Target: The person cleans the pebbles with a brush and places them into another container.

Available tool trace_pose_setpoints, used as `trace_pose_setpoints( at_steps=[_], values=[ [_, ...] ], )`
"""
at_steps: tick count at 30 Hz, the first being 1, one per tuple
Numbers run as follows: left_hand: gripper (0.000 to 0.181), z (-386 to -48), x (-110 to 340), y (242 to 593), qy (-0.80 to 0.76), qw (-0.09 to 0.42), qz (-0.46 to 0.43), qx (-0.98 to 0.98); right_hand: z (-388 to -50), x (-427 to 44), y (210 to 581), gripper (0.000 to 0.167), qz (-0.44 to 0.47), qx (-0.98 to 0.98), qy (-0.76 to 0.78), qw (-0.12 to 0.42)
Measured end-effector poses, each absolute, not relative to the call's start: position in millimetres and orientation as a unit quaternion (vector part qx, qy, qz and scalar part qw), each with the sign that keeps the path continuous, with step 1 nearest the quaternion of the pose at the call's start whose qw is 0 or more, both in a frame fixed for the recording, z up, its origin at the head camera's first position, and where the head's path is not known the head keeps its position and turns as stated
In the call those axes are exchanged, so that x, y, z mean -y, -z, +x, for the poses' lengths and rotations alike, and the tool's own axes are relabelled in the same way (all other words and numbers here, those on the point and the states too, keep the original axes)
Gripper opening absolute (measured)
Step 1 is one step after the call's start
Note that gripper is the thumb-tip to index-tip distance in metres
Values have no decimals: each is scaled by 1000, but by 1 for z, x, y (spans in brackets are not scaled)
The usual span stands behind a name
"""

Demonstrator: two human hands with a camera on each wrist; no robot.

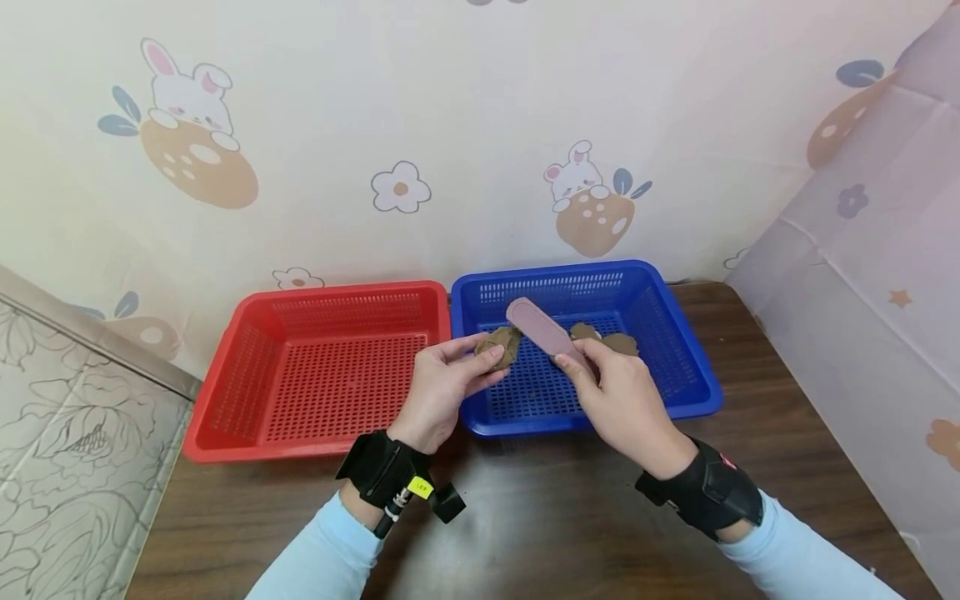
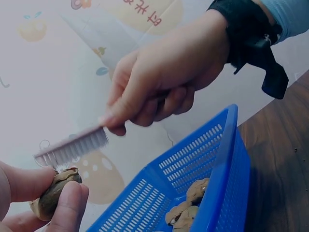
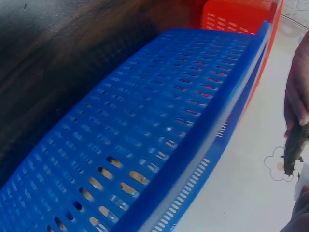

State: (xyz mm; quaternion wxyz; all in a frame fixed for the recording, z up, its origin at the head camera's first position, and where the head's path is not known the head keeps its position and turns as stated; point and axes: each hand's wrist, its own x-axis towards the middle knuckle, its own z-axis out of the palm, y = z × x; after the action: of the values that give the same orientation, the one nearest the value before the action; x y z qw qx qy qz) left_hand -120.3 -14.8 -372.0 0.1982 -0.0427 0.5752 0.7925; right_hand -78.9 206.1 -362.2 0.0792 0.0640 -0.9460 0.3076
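My left hand (image 1: 442,383) pinches a mud-coated, clam-like lump (image 1: 504,343) between thumb and fingers, above the left part of the blue basket (image 1: 693,367). In the left wrist view, a dark greenish surface shows through the brown mud on the lump (image 2: 57,195). My right hand (image 1: 626,404) grips a brush with a flat pinkish back (image 1: 538,323). Its white bristles (image 2: 77,149) face down, close above the lump; whether they touch it I cannot tell. The right wrist view shows the basket's side and, at the right edge, part of the lump (image 3: 293,147).
Several more muddy lumps (image 1: 621,343) lie in the blue basket, partly behind my right hand. A red basket (image 1: 206,421) stands to its left on the dark wooden table (image 1: 525,533). A patterned wall covering (image 1: 465,108) rises behind both baskets.
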Motion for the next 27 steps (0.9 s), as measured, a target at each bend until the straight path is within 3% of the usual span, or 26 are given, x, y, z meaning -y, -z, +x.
trace_pose_setpoints(
  at_steps=[5,16,27],
  values=[
    [35,-120,16,372,-790,194,-27,-581,-75,-205,360,43,78,945,-315,48],
    [39,-119,14,373,-791,192,-27,-580,-81,-216,363,45,23,948,-309,70],
    [36,-118,12,372,-797,189,-33,-573,-78,-212,363,42,54,943,-324,49]
  ],
)
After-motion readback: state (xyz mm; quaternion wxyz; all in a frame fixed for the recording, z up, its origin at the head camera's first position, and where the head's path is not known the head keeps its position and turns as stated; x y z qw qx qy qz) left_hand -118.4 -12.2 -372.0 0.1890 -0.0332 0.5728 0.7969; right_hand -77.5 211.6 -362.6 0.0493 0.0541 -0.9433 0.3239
